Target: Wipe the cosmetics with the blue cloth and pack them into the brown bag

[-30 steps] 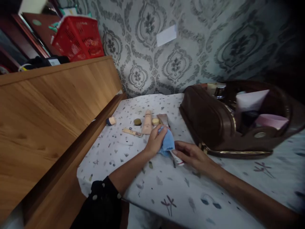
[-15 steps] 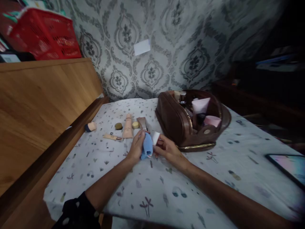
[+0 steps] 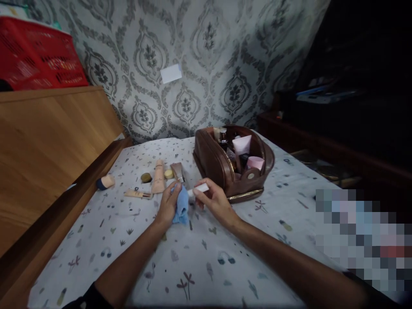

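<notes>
A blue cloth [image 3: 182,207] is gripped in my left hand [image 3: 168,207], bunched and hanging over the table. My right hand [image 3: 216,201] pinches a small white tube-like item [image 3: 200,189], its left end against the cloth; its exact kind is unclear. Just beyond my left hand lie a brownish tube [image 3: 177,171], a round yellow item [image 3: 168,174], a peach squeeze tube [image 3: 159,177] and a round olive item [image 3: 146,177]. A slim beige tube [image 3: 137,194] rests closer to me. To the right of these stands an unzipped brown leather cosmetic bag [image 3: 209,159].
Inside the bag stand a pale pink tube [image 3: 242,145], a pink round container [image 3: 255,162] and a dark bottle. A beige and navy item [image 3: 105,182] lies by the wooden board [image 3: 54,137] at left. A red basket [image 3: 41,56] sits above it. Part of the right side is pixelated.
The view has shifted, so everything sits further left. The white item has turned from upright to nearly level between my hands. The blue cloth stays in my left hand.
</notes>
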Demonstrator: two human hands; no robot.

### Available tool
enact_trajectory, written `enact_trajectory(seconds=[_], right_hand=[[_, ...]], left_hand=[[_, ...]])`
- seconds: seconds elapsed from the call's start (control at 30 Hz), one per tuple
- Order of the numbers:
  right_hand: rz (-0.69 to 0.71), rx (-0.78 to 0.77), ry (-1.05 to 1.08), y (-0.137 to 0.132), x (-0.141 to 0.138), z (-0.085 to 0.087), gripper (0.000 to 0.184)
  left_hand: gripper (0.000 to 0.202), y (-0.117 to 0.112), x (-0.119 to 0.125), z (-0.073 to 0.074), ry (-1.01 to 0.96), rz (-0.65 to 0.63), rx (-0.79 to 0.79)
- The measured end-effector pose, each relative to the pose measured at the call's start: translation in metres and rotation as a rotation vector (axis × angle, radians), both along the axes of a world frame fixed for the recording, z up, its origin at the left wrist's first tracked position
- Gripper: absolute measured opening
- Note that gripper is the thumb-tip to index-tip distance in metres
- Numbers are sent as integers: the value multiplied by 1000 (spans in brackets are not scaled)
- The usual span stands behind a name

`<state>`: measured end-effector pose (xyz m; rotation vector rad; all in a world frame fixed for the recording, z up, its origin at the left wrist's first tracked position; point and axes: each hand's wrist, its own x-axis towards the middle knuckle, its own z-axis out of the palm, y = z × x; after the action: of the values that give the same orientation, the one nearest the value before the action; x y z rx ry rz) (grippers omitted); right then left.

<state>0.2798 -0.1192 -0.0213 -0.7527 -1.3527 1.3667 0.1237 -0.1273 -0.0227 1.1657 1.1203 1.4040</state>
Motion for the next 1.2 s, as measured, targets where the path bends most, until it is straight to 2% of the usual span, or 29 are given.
enact_trajectory(seconds=[0.17,0.3,0.37,0.47,0.53,0.63,0.7,0.77,0.87,0.97,1.07,1.13,1.2], right_hand=[[-79,100,12,-11,5,15,37],[-159,276,-113,-25,18,29,23],[-209,377,-196,-32,31,36,17],[-294,460,-268,-41,57,47,12],[-346,476,-281,-43,77,57,11],[-439,512,-266,-40,109,78,13],[-538,552,-274,-30,128,96,13],[-602,591,-285,-13,143,115,13],[-603,695,-389,27,154,139,14],[-547,763,-577,72,151,151,13],[-480,753,-797,108,142,155,16],[-440,734,-898,124,137,155,19],[-406,720,-953,134,136,153,22]], left_hand=[[48,-7,2,15,-25,14,-52],[45,-13,9,28,-41,12,-88],[40,-13,13,38,90,-20,-46],[34,-6,20,59,438,-56,96],[28,4,26,75,666,-25,244],[24,25,37,97,944,0,564],[33,39,45,106,1133,-45,782],[41,51,52,108,1315,-104,951],[43,59,59,104,1489,-171,1076],[38,60,61,103,1525,-160,1107],[32,62,63,116,1476,-228,1083],[27,69,68,130,1451,-321,982],[25,77,77,142,1452,-320,828]])
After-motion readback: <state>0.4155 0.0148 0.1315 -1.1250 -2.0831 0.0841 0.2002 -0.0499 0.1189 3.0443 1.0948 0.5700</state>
